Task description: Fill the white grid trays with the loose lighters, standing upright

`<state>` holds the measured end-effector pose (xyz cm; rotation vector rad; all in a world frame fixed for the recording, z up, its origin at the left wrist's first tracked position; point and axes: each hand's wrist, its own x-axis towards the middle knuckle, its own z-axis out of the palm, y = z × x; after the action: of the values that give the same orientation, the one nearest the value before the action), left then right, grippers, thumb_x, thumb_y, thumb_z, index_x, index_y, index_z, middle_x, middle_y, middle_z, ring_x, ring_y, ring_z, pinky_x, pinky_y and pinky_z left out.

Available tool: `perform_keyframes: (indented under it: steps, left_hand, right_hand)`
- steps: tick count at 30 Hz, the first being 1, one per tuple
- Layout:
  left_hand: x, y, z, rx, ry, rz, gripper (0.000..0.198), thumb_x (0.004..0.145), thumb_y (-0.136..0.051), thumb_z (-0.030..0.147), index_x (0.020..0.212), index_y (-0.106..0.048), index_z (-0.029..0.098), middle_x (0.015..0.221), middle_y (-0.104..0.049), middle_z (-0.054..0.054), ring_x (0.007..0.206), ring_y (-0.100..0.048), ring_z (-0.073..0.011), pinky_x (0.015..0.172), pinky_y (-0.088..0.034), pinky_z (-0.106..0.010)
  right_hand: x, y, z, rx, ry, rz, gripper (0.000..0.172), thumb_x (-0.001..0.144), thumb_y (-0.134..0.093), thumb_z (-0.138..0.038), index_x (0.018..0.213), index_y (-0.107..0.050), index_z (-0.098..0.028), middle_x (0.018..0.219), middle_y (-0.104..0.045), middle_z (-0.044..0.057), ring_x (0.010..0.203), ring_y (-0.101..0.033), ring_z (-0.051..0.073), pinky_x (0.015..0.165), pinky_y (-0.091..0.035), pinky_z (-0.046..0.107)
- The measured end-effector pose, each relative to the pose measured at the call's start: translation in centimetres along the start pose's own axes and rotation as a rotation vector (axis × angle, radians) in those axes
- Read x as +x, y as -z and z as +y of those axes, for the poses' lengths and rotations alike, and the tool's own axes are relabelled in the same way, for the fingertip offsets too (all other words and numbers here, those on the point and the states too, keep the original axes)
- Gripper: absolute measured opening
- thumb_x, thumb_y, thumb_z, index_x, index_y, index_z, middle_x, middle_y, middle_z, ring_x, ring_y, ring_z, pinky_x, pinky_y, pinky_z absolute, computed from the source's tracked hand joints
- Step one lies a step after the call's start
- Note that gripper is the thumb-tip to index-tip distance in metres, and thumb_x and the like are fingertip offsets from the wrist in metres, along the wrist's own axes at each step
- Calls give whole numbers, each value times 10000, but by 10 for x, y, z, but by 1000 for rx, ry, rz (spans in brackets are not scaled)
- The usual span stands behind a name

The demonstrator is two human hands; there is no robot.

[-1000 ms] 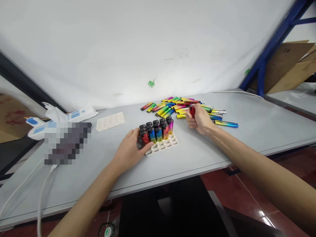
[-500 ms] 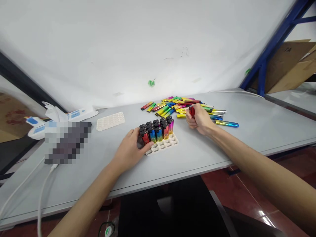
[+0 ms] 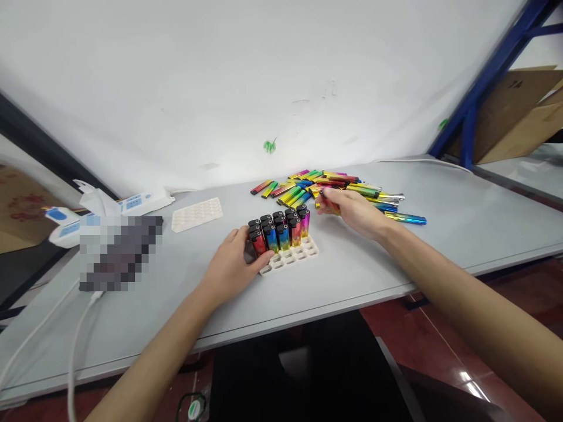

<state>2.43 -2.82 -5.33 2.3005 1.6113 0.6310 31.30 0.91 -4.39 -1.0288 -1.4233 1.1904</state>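
Note:
A white slotted tray [image 3: 295, 257] lies on the grey table [image 3: 396, 258], with several coloured lighters [image 3: 280, 230] standing upright in its back rows. My left hand [image 3: 231, 266] rests against the tray's left end, fingers curled round it. My right hand [image 3: 352, 210] is just right of the tray, fingers closed on a red lighter [image 3: 326, 201] that points left toward the standing ones. Behind that hand, a heap of loose coloured lighters [image 3: 316, 184] lies flat on the table.
A second, empty white tray [image 3: 196, 214] lies at the back left. White power strips [image 3: 132, 205] and cables [image 3: 79, 340] sit on the left, beside a blurred patch. A blue shelf post [image 3: 479, 94] and cardboard boxes [image 3: 519, 111] stand at the right.
My right hand has moved left toward the tray and tipped the red lighter from upright in a fist to pointing left. My left hand has stayed on the tray.

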Motion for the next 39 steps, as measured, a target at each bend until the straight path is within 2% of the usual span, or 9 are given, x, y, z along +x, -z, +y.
perform_keyframes:
  steps: [4,8,12,18,28,39]
  left_hand:
    - [0,0,0,8,-6,6,400,838,-606,517,1097,-531,221,1046,-632,-70,943,-622,-266,789,-482,-388]
    - [0,-1,-1,12,-15,8,392,845,-599,515,1097,-529,223,1040,-630,-68,931,-620,-261,786,-481,-385]
    - [1,-1,-1,15,-15,9,392,844,-599,516,1091,-525,220,1044,-629,-72,932,-616,-261,781,-480,-383]
    - [1,-1,0,23,-10,8,365,846,-597,509,1057,-527,219,1013,-632,-68,902,-616,-254,778,-477,-380]
    - [1,0,1,16,2,-6,414,842,-599,518,1124,-525,224,1065,-633,-75,955,-622,-270,795,-485,-396]
    - [0,1,1,18,-11,2,412,847,-595,525,1116,-525,221,1078,-635,-83,973,-628,-272,802,-492,-393]
  right_hand:
    - [-3,5,-2,-175,49,-53,288,795,-720,-498,762,-675,-215,780,-613,3,752,-522,143,736,-422,305]
    - [-4,7,-3,-140,17,-97,274,789,-730,-487,788,-695,-216,699,-601,-10,627,-492,112,604,-405,286]
    - [-5,4,-4,-99,7,-175,282,773,-749,-469,767,-694,-193,739,-653,10,651,-574,119,631,-469,296]
    - [-5,-2,-5,-96,-19,-112,305,691,-822,-405,850,-673,-192,746,-669,6,668,-612,133,637,-517,310]
    - [-8,-11,-6,-155,44,-113,300,682,-824,-383,786,-617,-192,670,-640,-13,594,-540,110,561,-453,284]
    - [-11,-10,-3,-314,160,-44,342,668,-820,-471,759,-643,-193,714,-671,23,658,-590,163,616,-438,330]
